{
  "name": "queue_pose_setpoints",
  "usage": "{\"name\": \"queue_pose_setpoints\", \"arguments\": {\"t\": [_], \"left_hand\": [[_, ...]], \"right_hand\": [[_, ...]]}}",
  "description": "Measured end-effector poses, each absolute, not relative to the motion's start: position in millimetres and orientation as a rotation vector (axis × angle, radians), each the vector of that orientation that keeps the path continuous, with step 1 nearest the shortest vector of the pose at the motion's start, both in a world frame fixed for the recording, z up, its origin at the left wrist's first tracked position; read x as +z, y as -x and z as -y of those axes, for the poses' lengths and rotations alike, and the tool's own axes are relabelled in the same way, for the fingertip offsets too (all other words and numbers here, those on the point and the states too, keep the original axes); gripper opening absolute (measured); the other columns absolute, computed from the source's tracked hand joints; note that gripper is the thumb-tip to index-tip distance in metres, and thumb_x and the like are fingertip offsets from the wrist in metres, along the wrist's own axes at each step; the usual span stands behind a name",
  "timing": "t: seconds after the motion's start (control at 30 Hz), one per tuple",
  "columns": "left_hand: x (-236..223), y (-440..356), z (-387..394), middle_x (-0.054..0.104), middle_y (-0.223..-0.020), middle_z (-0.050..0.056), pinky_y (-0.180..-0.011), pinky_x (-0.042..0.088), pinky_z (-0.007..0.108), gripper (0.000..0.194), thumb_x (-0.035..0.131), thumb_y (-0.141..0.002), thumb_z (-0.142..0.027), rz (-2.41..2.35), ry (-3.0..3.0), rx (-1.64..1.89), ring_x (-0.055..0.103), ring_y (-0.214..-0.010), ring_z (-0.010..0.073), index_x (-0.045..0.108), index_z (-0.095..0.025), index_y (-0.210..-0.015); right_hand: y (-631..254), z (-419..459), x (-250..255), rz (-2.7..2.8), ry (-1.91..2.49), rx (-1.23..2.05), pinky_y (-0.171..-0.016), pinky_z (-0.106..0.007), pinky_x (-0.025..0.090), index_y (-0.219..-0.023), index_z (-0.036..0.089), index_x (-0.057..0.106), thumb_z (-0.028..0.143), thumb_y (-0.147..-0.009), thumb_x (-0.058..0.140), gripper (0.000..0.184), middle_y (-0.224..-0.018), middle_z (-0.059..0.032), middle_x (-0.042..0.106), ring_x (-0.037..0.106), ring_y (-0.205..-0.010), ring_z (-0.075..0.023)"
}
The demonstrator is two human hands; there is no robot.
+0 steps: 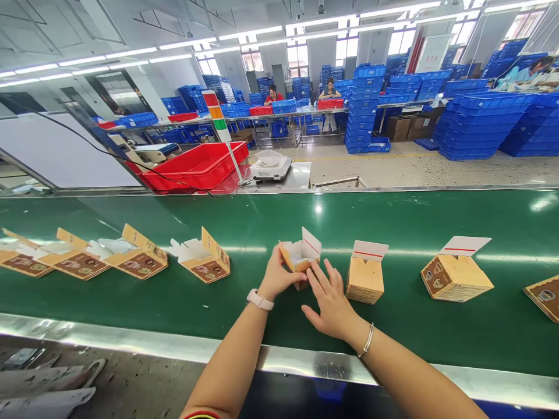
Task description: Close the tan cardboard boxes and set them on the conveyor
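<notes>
A small cardboard box [301,263] stands on the green conveyor belt [257,326] between my two hands. One of its flaps, white with a red strip, sticks up at the back. My left hand [278,273] grips the box's left side, thumb across the front. The fingers of my right hand [329,299] are spread, their tips touching the box's front right edge. Just to the right sits a box with its top folded in and its striped flap raised [365,273]. Another such box [456,276] is farther right. On the left, an open box [205,259] shows its white inner flaps.
More open boxes [142,262] line the belt at left, and part of a box [545,297] shows at the right edge. Beyond the belt are a red bin [196,166], a white scale [271,166] and a signal light [216,116]. Co-workers sit at far tables among stacked blue crates [364,110].
</notes>
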State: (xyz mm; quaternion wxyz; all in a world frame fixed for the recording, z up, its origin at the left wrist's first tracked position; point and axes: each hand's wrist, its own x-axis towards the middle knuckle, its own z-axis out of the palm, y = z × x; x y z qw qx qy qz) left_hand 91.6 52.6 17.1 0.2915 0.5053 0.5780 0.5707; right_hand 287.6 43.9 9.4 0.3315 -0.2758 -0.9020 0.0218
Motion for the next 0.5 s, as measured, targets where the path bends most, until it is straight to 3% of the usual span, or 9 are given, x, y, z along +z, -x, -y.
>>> {"name": "queue_pose_setpoints", "arguments": {"t": [0.07,0.2,0.3,0.37,0.5], "left_hand": [[15,-104,-50,0.064,-0.103,0.008,-0.083,0.05,0.04,0.085,0.09,-0.038,-0.052,-1.483,-1.446,1.517,0.062,-0.094,0.0272,0.056,-0.02,-0.108],[17,-110,-49,0.064,-0.112,0.013,-0.094,0.044,0.045,0.051,0.066,-0.071,-0.065,-1.395,-1.688,1.587,0.057,-0.106,0.0282,0.066,-0.02,-0.096],[21,-113,-49,0.066,-0.107,0.012,-0.097,0.042,0.046,0.044,0.049,-0.086,-0.06,-1.378,-1.744,1.586,0.056,-0.106,0.0266,0.067,-0.021,-0.078],[25,-119,-50,0.066,-0.104,0.012,-0.094,0.044,0.043,0.044,0.049,-0.087,-0.058,-1.354,-1.667,1.576,0.058,-0.102,0.0257,0.064,-0.02,-0.069],[32,-134,-54,0.063,-0.096,0.007,-0.077,0.049,0.034,0.034,0.068,-0.075,-0.049,-1.338,-1.263,1.569,0.06,-0.087,0.0199,0.052,-0.019,-0.07]], "right_hand": [[-289,-50,6,2.34,0.766,0.101,-0.102,-0.063,0.036,-0.149,0.015,0.028,0.034,-0.084,0.057,0.073,-0.15,-0.0177,0.034,0.021,-0.141,-0.0402],[-291,-61,5,2.168,0.742,0.184,-0.102,-0.061,0.038,-0.138,0.02,0.047,0.032,-0.091,0.051,0.049,-0.141,-0.0127,0.049,0.028,-0.138,-0.036],[-289,-66,9,2.015,0.726,0.242,-0.102,-0.056,0.041,-0.114,0.022,0.064,0.027,-0.095,0.046,0.027,-0.129,-0.0096,0.058,0.037,-0.131,-0.0312],[-287,-68,12,1.952,0.743,0.279,-0.102,-0.053,0.042,-0.097,0.023,0.069,0.026,-0.095,0.045,0.024,-0.123,-0.0086,0.06,0.041,-0.127,-0.0295],[-280,-70,15,1.812,0.832,0.381,-0.097,-0.05,0.044,-0.071,0.02,0.063,0.03,-0.094,0.046,0.029,-0.114,-0.0116,0.056,0.048,-0.115,-0.0276]]}}
